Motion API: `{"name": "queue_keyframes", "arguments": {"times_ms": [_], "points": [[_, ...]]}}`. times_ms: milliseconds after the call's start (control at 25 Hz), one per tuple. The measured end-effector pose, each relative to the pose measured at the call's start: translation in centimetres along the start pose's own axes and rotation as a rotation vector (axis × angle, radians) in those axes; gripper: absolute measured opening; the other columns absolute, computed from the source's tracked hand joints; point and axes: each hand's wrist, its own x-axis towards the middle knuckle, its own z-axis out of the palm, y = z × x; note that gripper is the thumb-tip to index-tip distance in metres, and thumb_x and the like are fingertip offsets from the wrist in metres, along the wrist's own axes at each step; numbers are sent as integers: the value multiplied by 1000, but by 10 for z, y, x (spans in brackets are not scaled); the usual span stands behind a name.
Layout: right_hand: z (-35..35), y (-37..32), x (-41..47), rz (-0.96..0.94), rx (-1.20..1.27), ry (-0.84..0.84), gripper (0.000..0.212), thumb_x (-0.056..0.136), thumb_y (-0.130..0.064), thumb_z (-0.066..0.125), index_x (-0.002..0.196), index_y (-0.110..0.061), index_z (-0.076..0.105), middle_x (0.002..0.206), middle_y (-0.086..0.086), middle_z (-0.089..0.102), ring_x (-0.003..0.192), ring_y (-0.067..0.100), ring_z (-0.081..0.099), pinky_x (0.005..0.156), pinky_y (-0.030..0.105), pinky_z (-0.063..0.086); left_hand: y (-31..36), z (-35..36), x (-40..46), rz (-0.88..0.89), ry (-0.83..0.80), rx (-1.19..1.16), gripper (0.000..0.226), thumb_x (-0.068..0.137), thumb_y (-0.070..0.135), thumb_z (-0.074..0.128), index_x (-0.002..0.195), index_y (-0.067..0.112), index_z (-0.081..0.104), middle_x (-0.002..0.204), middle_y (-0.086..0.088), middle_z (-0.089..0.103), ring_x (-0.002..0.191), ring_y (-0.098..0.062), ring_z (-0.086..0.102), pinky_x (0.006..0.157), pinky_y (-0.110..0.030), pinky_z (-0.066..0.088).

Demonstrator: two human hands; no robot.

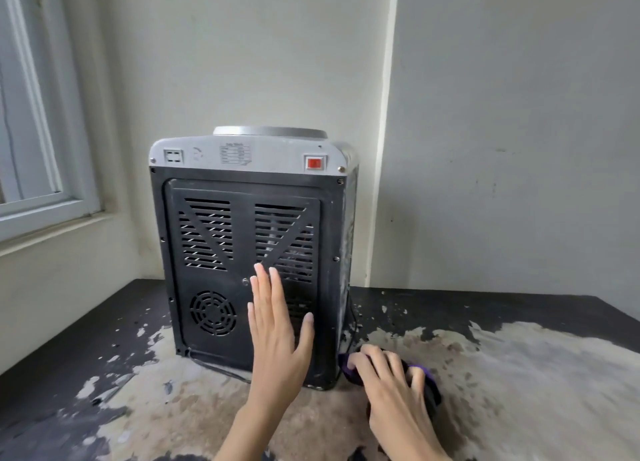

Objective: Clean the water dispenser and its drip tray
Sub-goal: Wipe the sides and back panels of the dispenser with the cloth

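Note:
The tabletop water dispenser (249,239) stands on a worn table with its black vented back panel toward me; its grey top carries a red switch (314,163). My left hand (277,336) lies flat, fingers straight, against the lower middle of the back panel. My right hand (391,388) grips a purple and black cloth (427,382) on the table beside the dispenser's lower right corner. The drip tray and the taps are hidden on the far side.
The table (519,363) has a dark top with large patches of peeled, pale surface. A black power cord (351,329) runs down the dispenser's right rear edge and along its base. A window (31,149) is at the left; walls close behind.

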Motion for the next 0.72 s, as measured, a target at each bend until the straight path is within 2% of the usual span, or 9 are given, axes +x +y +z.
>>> {"name": "queue_keyframes", "arguments": {"times_ms": [120,200,280,360,440,600,720], "points": [[-3,13,7,44,86,-87,71,32,-25,88,94,-30,53,91,-9,54,75,14,56,54,27,41,12,22,3,49,-5,79,85,89,56,35,150,24,-14,157,2,-22,144,-20,-19,114,-31,-17],[-7,17,15,25,112,-82,60,52,-28,84,100,-30,49,95,-11,54,82,15,60,59,28,43,18,33,3,42,20,97,89,87,62,34,150,22,-15,157,0,-20,145,-22,-18,114,-34,-17],[-11,12,22,50,316,74,38,77,-16,63,108,-31,45,108,-13,50,95,18,57,72,31,45,18,37,2,17,51,39,79,91,62,25,150,26,-13,158,6,-18,145,-19,-17,114,-34,-17],[-22,0,37,77,473,382,31,87,-15,50,116,-25,47,118,-10,48,104,17,52,86,29,42,10,34,4,24,99,-80,61,97,52,15,150,30,-6,157,15,-13,145,-14,-14,115,-32,-14],[-34,-12,61,-30,374,551,35,91,-16,49,126,-20,48,125,-6,46,110,15,49,92,28,38,-1,29,10,45,155,-181,54,100,41,11,151,26,5,158,18,-4,146,-12,-9,116,-31,-8],[-34,-20,97,-248,-46,602,48,90,-22,57,136,-25,43,133,-9,43,117,13,43,86,38,35,-10,26,15,9,184,-310,53,99,33,11,149,17,20,157,18,8,147,-12,-5,118,-34,0],[-16,-8,85,-355,-145,599,48,88,-27,61,134,-28,47,133,-12,43,120,14,40,85,39,35,-9,26,16,9,187,-331,53,99,32,11,148,16,21,157,19,9,146,-11,-5,118,-35,0]]}}
